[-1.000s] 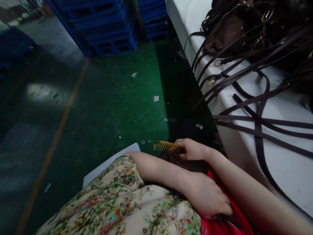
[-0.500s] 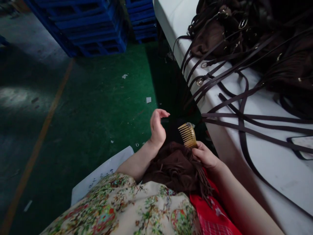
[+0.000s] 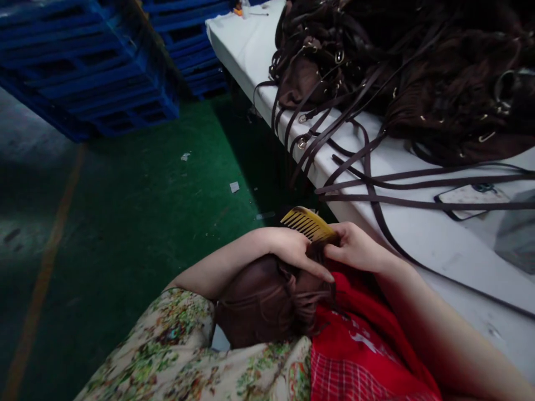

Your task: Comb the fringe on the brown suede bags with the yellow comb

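Note:
On my lap lies a dark brown leather bag [image 3: 259, 301], its gathered side turned to the right. My left hand [image 3: 298, 252] is closed over the bag's upper edge, the thumb lying across the gathered leather and the other fingers partly hidden. My right hand [image 3: 355, 248] pinches a yellow wide-toothed comb [image 3: 308, 224] by its end, close to my left hand. The comb's teeth point left and down. Some brown leather shows just below the right fingers.
A white table [image 3: 401, 234] on the right carries a heap of dark brown bags [image 3: 447, 83], with long straps [image 3: 376, 197] trailing over its edge. A phone [image 3: 472, 200] lies there too. Blue pallets [image 3: 92, 72] are stacked on the green floor [image 3: 167, 206]. Red cloth [image 3: 368, 328] covers part of my lap.
My left hand, raised and apart before, has come down onto the bag. The bag has turned, its fringe no longer showing. The comb has tilted flatter. The view has shifted right.

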Motion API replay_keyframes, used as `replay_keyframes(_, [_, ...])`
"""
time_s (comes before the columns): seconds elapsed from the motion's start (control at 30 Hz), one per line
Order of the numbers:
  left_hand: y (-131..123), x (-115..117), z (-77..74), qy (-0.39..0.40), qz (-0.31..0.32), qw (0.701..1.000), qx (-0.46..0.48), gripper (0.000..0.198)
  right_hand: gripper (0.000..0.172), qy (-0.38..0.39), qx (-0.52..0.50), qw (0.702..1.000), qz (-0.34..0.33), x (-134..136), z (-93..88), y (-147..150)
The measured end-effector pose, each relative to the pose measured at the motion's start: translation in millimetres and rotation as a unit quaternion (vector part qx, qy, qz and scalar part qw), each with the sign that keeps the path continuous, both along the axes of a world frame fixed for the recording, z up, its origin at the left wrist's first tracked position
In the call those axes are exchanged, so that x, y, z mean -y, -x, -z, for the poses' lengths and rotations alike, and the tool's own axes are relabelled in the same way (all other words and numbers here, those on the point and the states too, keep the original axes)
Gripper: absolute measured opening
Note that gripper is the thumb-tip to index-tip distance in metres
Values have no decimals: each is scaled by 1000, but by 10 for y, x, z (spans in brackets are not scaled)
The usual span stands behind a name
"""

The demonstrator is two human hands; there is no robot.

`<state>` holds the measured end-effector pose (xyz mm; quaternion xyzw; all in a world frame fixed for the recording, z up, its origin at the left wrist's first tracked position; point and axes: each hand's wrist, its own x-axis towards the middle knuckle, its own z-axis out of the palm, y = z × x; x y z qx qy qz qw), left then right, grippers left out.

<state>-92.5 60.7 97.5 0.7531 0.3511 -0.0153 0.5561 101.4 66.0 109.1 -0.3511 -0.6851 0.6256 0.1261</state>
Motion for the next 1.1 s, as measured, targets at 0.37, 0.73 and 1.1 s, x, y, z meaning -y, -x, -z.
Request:
replay_keyframes(0.37, [-377, 364, 660, 385, 5, 897, 218, 42, 22, -49, 63, 995, 56, 122, 438, -433])
replay_keyframes(0.73, [-414, 437, 667, 492, -133, 831, 224, 30, 23, -187, 217, 941, 178, 320, 537, -719])
replay_keyframes(1.1, [-490, 386, 662, 477, -48, 833, 276, 28, 27, -151, 284, 947, -22, 795, 779, -478])
